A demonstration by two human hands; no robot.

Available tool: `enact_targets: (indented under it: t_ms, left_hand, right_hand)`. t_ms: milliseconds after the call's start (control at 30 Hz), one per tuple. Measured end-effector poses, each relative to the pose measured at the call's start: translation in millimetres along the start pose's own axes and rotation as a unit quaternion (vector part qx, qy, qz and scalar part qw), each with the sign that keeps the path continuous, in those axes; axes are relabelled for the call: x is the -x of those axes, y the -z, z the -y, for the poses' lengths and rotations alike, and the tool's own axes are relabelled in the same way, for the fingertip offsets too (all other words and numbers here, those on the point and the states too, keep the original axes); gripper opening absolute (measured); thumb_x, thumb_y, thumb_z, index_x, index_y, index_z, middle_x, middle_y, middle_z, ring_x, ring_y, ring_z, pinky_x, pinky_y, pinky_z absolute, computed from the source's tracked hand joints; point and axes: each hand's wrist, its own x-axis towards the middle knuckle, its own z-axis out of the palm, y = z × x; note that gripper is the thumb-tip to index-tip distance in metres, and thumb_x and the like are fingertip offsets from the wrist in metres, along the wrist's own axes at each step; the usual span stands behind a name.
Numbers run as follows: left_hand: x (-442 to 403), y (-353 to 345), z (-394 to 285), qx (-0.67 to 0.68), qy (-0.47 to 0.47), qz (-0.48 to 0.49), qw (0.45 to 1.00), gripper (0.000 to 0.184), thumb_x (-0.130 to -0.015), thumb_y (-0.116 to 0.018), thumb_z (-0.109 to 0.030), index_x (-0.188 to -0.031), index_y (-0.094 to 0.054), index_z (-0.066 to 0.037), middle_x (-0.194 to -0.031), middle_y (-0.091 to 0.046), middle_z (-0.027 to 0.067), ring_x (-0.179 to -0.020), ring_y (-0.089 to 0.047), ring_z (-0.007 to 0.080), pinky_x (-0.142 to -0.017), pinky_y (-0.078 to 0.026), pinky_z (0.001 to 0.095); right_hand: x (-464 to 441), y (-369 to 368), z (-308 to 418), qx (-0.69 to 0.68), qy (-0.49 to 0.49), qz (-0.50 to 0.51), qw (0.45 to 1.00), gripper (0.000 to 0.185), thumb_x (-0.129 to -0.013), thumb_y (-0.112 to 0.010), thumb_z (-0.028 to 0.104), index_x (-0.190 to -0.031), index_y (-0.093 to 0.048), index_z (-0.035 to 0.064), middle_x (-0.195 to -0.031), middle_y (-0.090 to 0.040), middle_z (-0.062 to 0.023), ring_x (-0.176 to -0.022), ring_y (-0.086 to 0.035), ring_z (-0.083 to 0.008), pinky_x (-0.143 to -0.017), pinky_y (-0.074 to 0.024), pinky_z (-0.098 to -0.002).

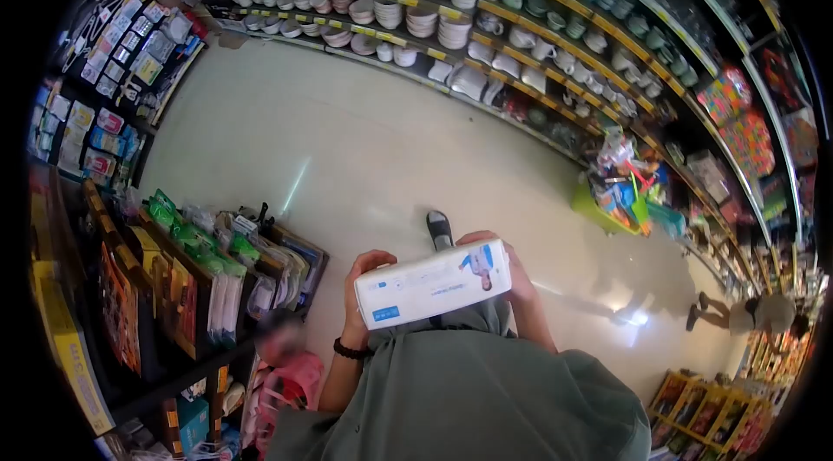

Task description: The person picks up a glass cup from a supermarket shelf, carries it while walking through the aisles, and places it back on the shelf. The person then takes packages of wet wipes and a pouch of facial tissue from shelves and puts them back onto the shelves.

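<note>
Held in front of my body is a white package with blue print and a small picture of a person in blue on it. My left hand grips its left end, with the fingers over the upper corner and a dark beaded bracelet on the wrist. At the right end my right hand is closed around the side, its fingers partly behind the pack. One of my feet in a dark sandal shows beyond the package.
Shelves of stacked bowls and cups run along the far side. A green basket with mixed goods stands by them. Left, a shelf holds hanging packets. A person in pink is close at my left; another person is at far right.
</note>
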Motion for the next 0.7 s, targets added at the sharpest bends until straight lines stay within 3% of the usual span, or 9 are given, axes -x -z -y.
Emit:
enact_targets:
  t_ms: [100, 267, 400, 600, 700]
  left_hand:
    - [-50, 4, 9, 0.104, -0.008, -0.049, 0.993, 0.043, -0.104, -0.038, -0.035, -0.118, -0.056, 0.001, -0.110, -0.064, 0.0141, -0.101, -0.062, 0.0214, -0.093, -0.050, 0.0340]
    - [-136, -10, -16, 0.026, -0.012, -0.146, 0.989, 0.043, -0.104, -0.036, -0.034, -0.114, -0.058, 0.001, -0.109, -0.064, 0.0127, -0.100, -0.062, 0.0204, -0.091, -0.050, 0.0335]
    - [-201, -24, -50, 0.002, -0.048, -0.171, 0.984, 0.044, -0.104, -0.035, -0.034, -0.112, -0.058, 0.001, -0.108, -0.064, 0.0114, -0.100, -0.062, 0.0185, -0.091, -0.049, 0.0324]
    - [-264, -22, -85, 0.036, -0.081, -0.227, 0.970, 0.046, -0.104, -0.034, -0.036, -0.112, -0.058, 0.002, -0.108, -0.064, 0.0123, -0.101, -0.062, 0.0199, -0.093, -0.049, 0.0333]
    - [-285, -3, -91, 0.045, -0.112, -0.262, 0.957, 0.046, -0.104, -0.034, -0.036, -0.112, -0.058, 0.002, -0.109, -0.064, 0.0136, -0.102, -0.061, 0.0213, -0.094, -0.049, 0.0338]
  right_hand:
    - [-67, 18, -1, 0.059, 0.027, 0.023, 0.998, 0.037, -0.102, -0.042, 0.027, -0.117, -0.060, -0.0015, -0.107, -0.064, -0.0091, -0.093, -0.063, -0.0141, -0.081, -0.0516, -0.0278]
    - [-177, 39, 23, -0.012, -0.030, 0.038, 0.999, 0.032, -0.091, -0.059, 0.017, -0.119, -0.060, 0.0007, -0.105, -0.067, -0.0076, -0.092, -0.063, -0.0139, -0.080, -0.0528, -0.0283]
    - [-262, 56, 35, -0.076, -0.098, 0.010, 0.992, 0.032, -0.097, -0.051, 0.023, -0.120, -0.059, 0.0014, -0.104, -0.068, -0.0098, -0.094, -0.065, -0.0166, -0.081, -0.0536, -0.0295]
    - [-365, 37, 85, -0.036, -0.104, 0.109, 0.988, 0.032, -0.102, -0.043, 0.025, -0.117, -0.059, 0.0021, -0.100, -0.068, -0.0084, -0.091, -0.066, -0.0158, -0.080, -0.0533, -0.0285]
    - [-411, 25, 88, -0.002, -0.137, 0.143, 0.980, 0.038, -0.088, -0.058, 0.028, -0.117, -0.059, 0.0029, -0.104, -0.066, -0.0067, -0.095, -0.064, -0.0141, -0.083, -0.0525, -0.0290]
